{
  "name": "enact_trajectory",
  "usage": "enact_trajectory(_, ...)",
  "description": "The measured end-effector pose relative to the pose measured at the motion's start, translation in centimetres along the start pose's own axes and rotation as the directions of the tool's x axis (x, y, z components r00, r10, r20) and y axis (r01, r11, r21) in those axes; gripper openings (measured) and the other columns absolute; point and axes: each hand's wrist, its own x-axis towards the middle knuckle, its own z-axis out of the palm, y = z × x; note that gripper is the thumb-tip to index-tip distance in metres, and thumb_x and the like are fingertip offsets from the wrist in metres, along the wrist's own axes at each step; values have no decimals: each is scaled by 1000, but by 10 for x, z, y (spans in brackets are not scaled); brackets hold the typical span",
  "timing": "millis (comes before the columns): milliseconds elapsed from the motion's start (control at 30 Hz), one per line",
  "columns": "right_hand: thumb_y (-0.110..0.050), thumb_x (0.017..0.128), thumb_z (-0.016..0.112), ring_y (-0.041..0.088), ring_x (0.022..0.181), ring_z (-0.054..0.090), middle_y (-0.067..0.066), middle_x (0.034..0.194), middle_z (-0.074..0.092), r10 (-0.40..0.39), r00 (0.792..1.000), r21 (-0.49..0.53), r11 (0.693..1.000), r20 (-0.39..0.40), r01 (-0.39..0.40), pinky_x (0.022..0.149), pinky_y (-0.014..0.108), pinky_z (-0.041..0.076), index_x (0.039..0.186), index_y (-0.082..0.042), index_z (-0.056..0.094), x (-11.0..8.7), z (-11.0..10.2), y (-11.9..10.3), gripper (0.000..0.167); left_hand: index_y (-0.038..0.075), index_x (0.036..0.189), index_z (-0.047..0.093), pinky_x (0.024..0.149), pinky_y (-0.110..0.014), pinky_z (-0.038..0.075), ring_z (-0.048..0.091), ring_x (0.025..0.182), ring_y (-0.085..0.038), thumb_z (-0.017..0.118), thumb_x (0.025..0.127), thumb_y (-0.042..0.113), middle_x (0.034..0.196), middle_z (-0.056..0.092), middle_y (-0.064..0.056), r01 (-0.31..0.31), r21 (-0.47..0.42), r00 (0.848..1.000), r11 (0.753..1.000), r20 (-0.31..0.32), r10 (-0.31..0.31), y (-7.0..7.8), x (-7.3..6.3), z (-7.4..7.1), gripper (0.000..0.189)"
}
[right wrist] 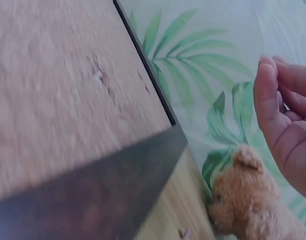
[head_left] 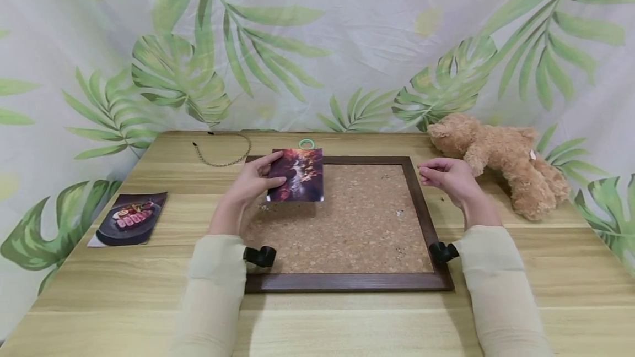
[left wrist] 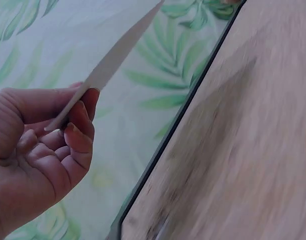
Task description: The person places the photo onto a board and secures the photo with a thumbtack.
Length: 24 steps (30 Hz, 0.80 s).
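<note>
My left hand (head_left: 250, 183) pinches a photo print (head_left: 297, 175) between thumb and fingers. The print shows a pale stream among red and orange foliage. In the left wrist view the photo print (left wrist: 115, 60) appears nearly edge-on. It is held above the left part of a brown-framed cork board (head_left: 347, 236), casting a shadow on the cork. My right hand (head_left: 451, 178) hovers past the board's right edge, apart from it. In the right wrist view, the thumb and forefinger of the right hand (right wrist: 288, 115) meet at the tips; nothing shows between them.
Another photo print (head_left: 130, 219), of a plate of sliced meat, lies at the table's left. A chain necklace (head_left: 223, 163) and a green ring (head_left: 306, 144) lie behind the board. A brown teddy bear (head_left: 501, 153) lies at the back right, against the leaf-patterned cloth (head_left: 367, 43).
</note>
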Motion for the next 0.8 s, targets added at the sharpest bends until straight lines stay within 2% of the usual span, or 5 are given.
enact_trajectory(133,2,83,53,13,63,59,7,70,60,-44,999,-7,999,-11,44,62,24,48,87,9,56,6,10,-2,8,13,135,30,84,-36,39,44,109,-29,57,80,-4,124,42,-22,5,-41,1000,999,-6,-5,2,12,23,64)
enact_trajectory(267,-3,85,53,19,74,62,12,78,62,-110,994,8,994,-8,110,68,27,47,93,12,53,14,12,4,17,8,134,31,81,-36,42,46,106,-32,56,80,-7,118,45,-27,-19,-66,1000,998,1,19,2,23,48,62)
enact_trajectory(467,0,80,59,30,82,60,20,87,62,-156,987,168,973,-32,159,71,33,46,95,10,61,42,-3,35,19,3,134,30,74,-33,45,52,98,-33,56,78,-11,112,48,-30,-15,-94,999,995,29,17,-2,36,87,64)
enact_trajectory(700,4,79,59,23,75,62,14,78,64,-154,987,189,969,-53,161,70,31,46,89,7,65,20,22,7,13,1,133,30,74,-33,45,53,97,-31,57,75,-12,110,50,-28,-10,-84,1000,996,17,11,-9,44,115,65)
enact_trajectory(800,6,80,57,21,71,63,12,75,65,-148,987,189,969,-66,157,68,29,47,86,3,67,17,26,2,12,0,134,28,78,-33,43,50,101,-31,57,75,-13,115,47,-27,-25,-77,998,997,47,29,-9,47,125,67)
